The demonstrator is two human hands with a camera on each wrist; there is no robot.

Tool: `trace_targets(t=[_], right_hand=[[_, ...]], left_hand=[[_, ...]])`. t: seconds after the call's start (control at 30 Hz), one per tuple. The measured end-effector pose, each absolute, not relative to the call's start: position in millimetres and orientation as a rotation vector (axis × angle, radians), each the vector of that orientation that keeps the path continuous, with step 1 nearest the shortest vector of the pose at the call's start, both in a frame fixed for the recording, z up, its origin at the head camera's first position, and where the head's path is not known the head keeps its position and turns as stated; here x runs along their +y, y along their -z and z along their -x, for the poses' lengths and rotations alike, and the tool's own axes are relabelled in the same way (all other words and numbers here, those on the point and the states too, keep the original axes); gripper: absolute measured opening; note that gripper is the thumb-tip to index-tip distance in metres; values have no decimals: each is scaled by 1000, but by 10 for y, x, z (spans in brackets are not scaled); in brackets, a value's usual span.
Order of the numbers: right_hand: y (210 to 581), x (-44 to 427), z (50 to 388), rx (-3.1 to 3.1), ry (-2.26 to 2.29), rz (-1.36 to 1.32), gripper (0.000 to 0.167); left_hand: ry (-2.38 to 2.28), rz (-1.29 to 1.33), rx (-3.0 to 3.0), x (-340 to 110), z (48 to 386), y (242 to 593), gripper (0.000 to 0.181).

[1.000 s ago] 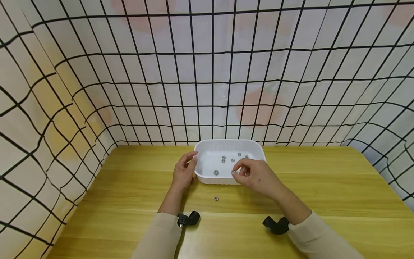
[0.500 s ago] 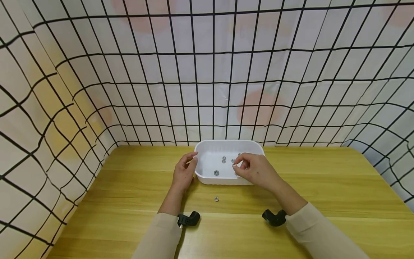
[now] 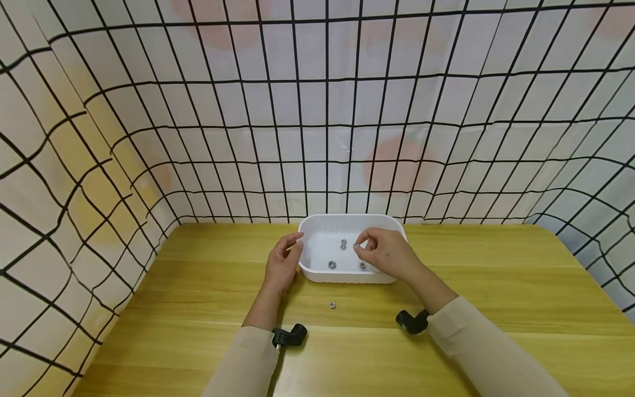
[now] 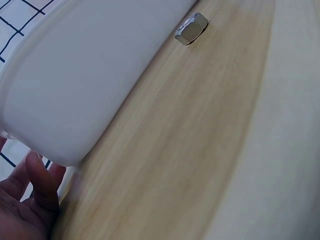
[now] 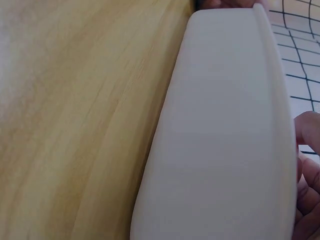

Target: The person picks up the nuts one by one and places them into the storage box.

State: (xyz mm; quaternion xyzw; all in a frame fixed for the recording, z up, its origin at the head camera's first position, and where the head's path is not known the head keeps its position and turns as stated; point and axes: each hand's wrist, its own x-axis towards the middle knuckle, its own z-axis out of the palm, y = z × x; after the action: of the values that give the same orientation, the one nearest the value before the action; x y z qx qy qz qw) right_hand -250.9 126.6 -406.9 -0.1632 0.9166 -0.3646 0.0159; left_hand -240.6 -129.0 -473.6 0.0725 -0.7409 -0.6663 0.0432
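A white plastic tray (image 3: 322, 274) holds several metal hex nuts, among them a nut (image 3: 332, 264) near its front wall and another (image 3: 362, 265) under my right hand. My right hand (image 3: 392, 255) reaches over the tray and pinches a hex nut (image 3: 356, 245) between thumb and fingertip. In the right wrist view the tray wall hides that nut, and only curled fingers (image 5: 306, 170) show. My left hand (image 3: 283, 264) rests against the tray's left end with loosely bent fingers, also seen as a hand (image 4: 30, 200) in the left wrist view.
One loose hex nut (image 3: 332, 305) lies on the wooden table (image 3: 198, 309) in front of the tray, between the forearms. A white cloth with a black grid (image 3: 238, 138) stands behind the table and along its sides. Black wrist cameras (image 3: 290, 335) sit on both wrists.
My right hand has let go of a nut near the tray's front, moved back and now pinches another nut farther in. The left hand and the tray have stayed put.
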Motion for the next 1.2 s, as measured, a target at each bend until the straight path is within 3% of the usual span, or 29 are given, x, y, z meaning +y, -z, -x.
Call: trace_targets(t=[1.2], right_hand=[[4124,1224,2612,2863,1142,467,16]], left_hand=[[2039,-223,-2259,-1297,2410,4739,29]])
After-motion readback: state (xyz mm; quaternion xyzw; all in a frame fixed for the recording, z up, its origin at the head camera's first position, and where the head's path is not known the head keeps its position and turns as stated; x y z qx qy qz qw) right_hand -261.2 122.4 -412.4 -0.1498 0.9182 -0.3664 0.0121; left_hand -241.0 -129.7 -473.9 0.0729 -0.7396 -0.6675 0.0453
